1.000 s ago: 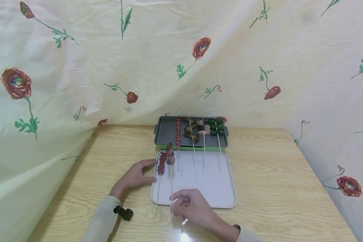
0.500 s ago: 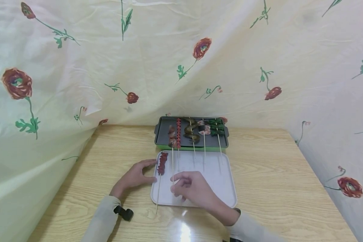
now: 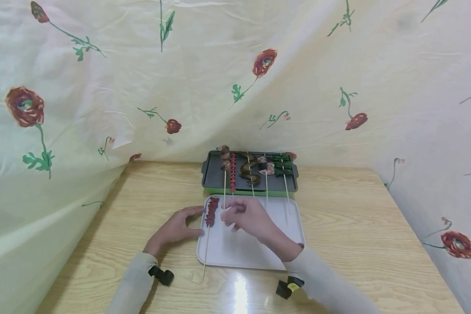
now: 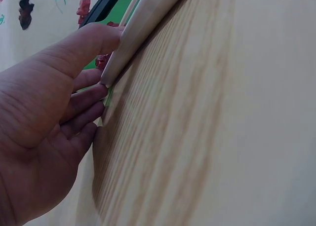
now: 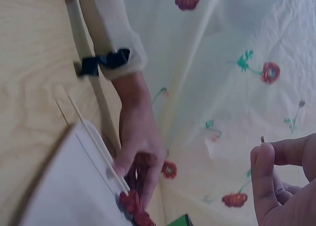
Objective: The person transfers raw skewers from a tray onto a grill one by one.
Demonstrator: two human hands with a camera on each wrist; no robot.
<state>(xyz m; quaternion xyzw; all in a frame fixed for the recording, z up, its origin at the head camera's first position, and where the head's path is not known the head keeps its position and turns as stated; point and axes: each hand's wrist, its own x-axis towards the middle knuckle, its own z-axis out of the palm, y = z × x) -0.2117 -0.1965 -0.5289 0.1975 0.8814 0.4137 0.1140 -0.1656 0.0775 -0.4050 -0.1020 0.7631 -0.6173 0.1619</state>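
Note:
My right hand (image 3: 247,216) pinches the lower stick of a skewer of brown meat chunks (image 3: 225,159) between thumb and fingers. Those chunks overlap the left end of the black grill pan (image 3: 216,179) in the head view. In the right wrist view only the tip of the held stick (image 5: 262,139) pokes out above the pinching fingers. My left hand (image 3: 180,226) touches the left rim of the white tray (image 3: 251,265) with thumb and fingertips, fingers fairly straight. Beside it on the tray lies a skewer of red meat (image 3: 211,211), its stick reaching over the front rim.
Several skewers lie on the pan with sticks toward me: small red pieces (image 3: 233,172), brown curled pieces (image 3: 250,169), a pale and dark piece (image 3: 265,165) and dark green pieces (image 3: 283,165). The wooden table (image 3: 345,226) ends at a floral cloth (image 3: 204,87) behind the pan.
My right hand has moved forward over the tray, carrying the brown meat skewer from above the tray to above the pan's left end. The left hand has stayed at the rim.

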